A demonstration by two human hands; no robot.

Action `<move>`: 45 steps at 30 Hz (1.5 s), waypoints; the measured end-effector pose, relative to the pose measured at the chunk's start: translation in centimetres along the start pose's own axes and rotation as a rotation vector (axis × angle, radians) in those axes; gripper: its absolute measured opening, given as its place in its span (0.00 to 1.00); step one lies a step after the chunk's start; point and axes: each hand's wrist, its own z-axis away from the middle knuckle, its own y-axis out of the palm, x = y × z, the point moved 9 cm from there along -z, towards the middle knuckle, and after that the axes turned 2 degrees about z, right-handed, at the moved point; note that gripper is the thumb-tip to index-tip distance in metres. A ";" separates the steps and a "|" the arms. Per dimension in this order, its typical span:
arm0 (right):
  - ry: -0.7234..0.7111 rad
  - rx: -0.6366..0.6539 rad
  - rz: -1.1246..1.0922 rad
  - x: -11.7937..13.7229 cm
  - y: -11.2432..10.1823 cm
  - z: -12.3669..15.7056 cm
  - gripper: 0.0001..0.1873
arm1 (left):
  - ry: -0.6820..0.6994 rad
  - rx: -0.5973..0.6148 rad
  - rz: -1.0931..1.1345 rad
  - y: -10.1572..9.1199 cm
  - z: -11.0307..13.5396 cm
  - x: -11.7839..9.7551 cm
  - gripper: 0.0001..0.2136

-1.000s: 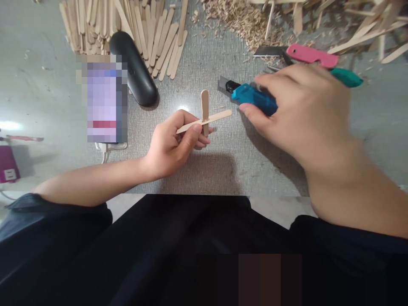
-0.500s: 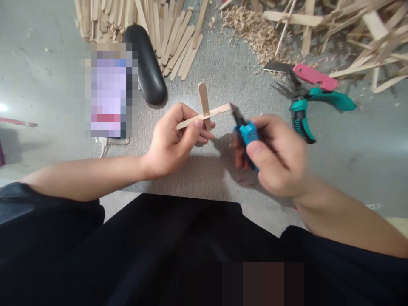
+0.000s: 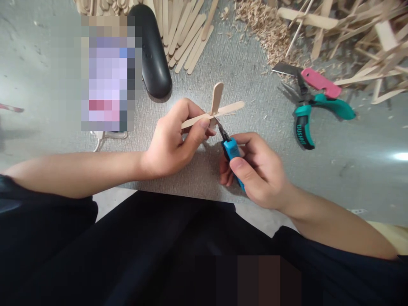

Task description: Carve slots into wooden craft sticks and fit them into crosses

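Observation:
My left hand (image 3: 174, 142) pinches a cross of two wooden sticks (image 3: 217, 107), one flat stick lying sideways and one standing across it. My right hand (image 3: 255, 170) is closed around a blue utility knife (image 3: 232, 151). The knife's blade tip touches the cross just below where the two sticks meet. Both hands hover over the grey mat (image 3: 242, 85), above my dark-clothed lap.
Teal-handled pliers (image 3: 307, 112) and a pink knife (image 3: 320, 82) lie to the right. A black oval case (image 3: 152, 55) and a blurred phone (image 3: 106, 72) sit at the left. Piles of wooden sticks (image 3: 188, 32) and shavings (image 3: 267, 25) fill the back.
My right hand picked the blue knife up from beside the pliers, carried it left and down, and set its blade at the cross. The left hand kept holding the sticks.

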 end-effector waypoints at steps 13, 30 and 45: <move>0.087 0.095 -0.107 -0.4 1.9 0.8 0.26 | 0.021 -0.003 -0.092 -0.1 0.2 -0.1 0.19; 0.065 0.079 -0.092 -0.8 1.9 0.4 0.28 | -0.050 -0.028 -0.079 -0.3 0.1 -0.9 0.18; 0.092 0.027 -0.044 -1.7 1.4 0.4 0.32 | -0.100 -0.120 -0.008 -0.4 -0.1 -0.4 0.16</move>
